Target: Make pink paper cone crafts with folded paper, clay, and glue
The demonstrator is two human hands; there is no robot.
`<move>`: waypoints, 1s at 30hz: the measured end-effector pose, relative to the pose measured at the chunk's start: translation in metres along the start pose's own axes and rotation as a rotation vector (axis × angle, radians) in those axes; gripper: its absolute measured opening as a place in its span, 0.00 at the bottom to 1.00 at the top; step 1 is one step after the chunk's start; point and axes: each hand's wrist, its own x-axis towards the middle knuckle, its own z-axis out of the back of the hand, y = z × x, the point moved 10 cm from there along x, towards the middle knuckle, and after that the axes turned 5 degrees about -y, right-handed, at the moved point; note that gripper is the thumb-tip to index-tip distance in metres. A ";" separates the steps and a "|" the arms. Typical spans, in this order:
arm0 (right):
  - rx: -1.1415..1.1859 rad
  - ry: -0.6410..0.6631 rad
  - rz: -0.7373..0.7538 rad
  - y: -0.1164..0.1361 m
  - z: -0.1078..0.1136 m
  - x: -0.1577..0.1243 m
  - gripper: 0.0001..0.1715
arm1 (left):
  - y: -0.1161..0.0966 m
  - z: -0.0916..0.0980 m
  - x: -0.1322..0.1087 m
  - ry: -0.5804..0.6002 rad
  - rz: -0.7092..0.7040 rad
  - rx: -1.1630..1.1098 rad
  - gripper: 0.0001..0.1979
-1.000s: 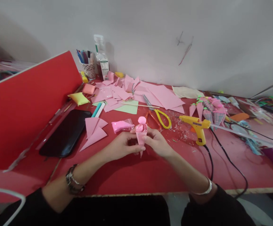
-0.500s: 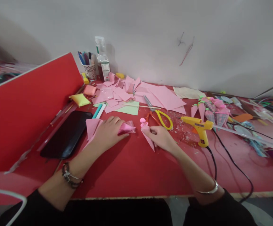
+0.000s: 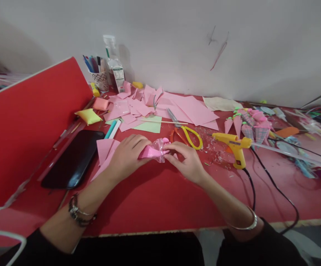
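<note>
My left hand (image 3: 129,153) is closed round a small clear plastic bag (image 3: 150,152) with pink clay in it. The fingertips of my right hand (image 3: 186,160) pinch the bag's open-looking right end. Behind those fingers shows a bit of a pink paper cone with pink balls (image 3: 166,140), mostly hidden. Folded pink paper (image 3: 105,150) lies beside my left hand. Yellow and orange-handled scissors (image 3: 192,136) rest just beyond my right hand, and a thin wooden stick (image 3: 164,121) crosses near their blades.
A yellow glue gun (image 3: 234,146) with a black cord lies at the right, before several decorated pink cones (image 3: 249,123). On the left are a black phone (image 3: 73,159) and two markers (image 3: 113,129). Pink paper sheets (image 3: 193,109), a pen cup (image 3: 101,80) and a bottle (image 3: 116,70) stand or lie behind.
My right hand has let go of the pink cone and now grips the end of the plastic bag. The bag has come up against the right fingers. The view has shifted slightly.
</note>
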 end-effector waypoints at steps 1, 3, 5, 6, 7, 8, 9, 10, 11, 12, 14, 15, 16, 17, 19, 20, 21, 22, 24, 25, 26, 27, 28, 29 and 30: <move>0.006 -0.007 -0.004 -0.001 0.000 0.000 0.08 | -0.001 0.001 0.000 -0.003 -0.017 0.020 0.21; 0.026 -0.043 -0.020 -0.003 0.002 -0.001 0.07 | -0.003 0.002 0.001 -0.011 -0.045 0.054 0.20; 0.052 -0.072 -0.041 -0.005 0.004 -0.002 0.06 | -0.004 0.003 0.001 -0.004 -0.052 0.077 0.20; 0.063 -0.080 -0.056 -0.006 0.005 -0.002 0.06 | -0.004 0.002 0.001 0.010 -0.047 0.083 0.20; 0.076 -0.086 -0.076 -0.008 0.005 -0.002 0.06 | -0.003 0.001 0.001 0.026 -0.039 0.086 0.20; 0.092 -0.092 -0.102 -0.010 0.006 -0.002 0.07 | -0.002 0.000 0.001 0.046 -0.030 0.088 0.19; 0.111 -0.105 -0.136 -0.012 0.008 -0.002 0.08 | -0.001 -0.001 0.001 0.064 -0.023 0.088 0.19; 0.135 -0.128 -0.176 -0.016 0.011 -0.002 0.08 | 0.001 -0.003 0.000 0.079 -0.017 0.088 0.19; 0.164 -0.162 -0.218 -0.020 0.014 -0.002 0.09 | 0.002 -0.004 -0.001 0.091 -0.013 0.087 0.18; 0.198 -0.201 -0.261 -0.024 0.018 -0.002 0.09 | 0.003 -0.006 -0.001 0.105 -0.006 0.087 0.17; 0.282 -0.266 -0.338 -0.034 0.023 -0.003 0.09 | 0.008 -0.009 -0.003 0.140 0.024 0.090 0.15; 0.332 -0.286 -0.373 -0.038 0.023 -0.004 0.08 | 0.011 -0.012 -0.004 0.162 0.050 0.093 0.14; 0.384 -0.298 -0.406 -0.043 0.023 -0.005 0.07 | 0.015 -0.014 -0.005 0.190 0.083 0.098 0.13; 0.434 -0.302 -0.441 -0.048 0.021 -0.006 0.06 | 0.019 -0.017 -0.006 0.221 0.123 0.108 0.12; 0.507 -0.302 -0.505 -0.058 0.016 -0.009 0.05 | 0.027 -0.022 -0.010 0.295 0.210 0.146 0.11; 0.530 -0.302 -0.529 -0.061 0.014 -0.011 0.04 | 0.031 -0.025 -0.013 0.332 0.250 0.170 0.10; 0.545 -0.302 -0.545 -0.063 0.012 -0.012 0.03 | 0.034 -0.026 -0.015 0.361 0.284 0.190 0.10; 0.554 -0.305 -0.552 -0.065 0.011 -0.013 0.03 | 0.036 -0.028 -0.016 0.381 0.310 0.206 0.11; 0.543 -0.328 -0.547 -0.066 0.013 -0.013 0.04 | 0.038 -0.029 -0.018 0.390 0.337 0.219 0.12; 0.524 -0.346 -0.541 -0.067 0.016 -0.013 0.05 | 0.037 -0.028 -0.018 0.380 0.339 0.223 0.13; 0.494 -0.362 -0.536 -0.067 0.019 -0.013 0.06 | 0.036 -0.027 -0.018 0.361 0.334 0.228 0.14; 0.459 -0.372 -0.531 -0.067 0.022 -0.013 0.07 | 0.034 -0.025 -0.017 0.336 0.324 0.235 0.15; 0.422 -0.375 -0.527 -0.067 0.024 -0.013 0.07 | 0.032 -0.023 -0.015 0.306 0.310 0.241 0.16; 0.391 -0.367 -0.521 -0.067 0.025 -0.012 0.07 | 0.030 -0.020 -0.014 0.274 0.296 0.242 0.16; 0.369 -0.351 -0.516 -0.066 0.025 -0.011 0.06 | 0.028 -0.017 -0.012 0.244 0.282 0.236 0.16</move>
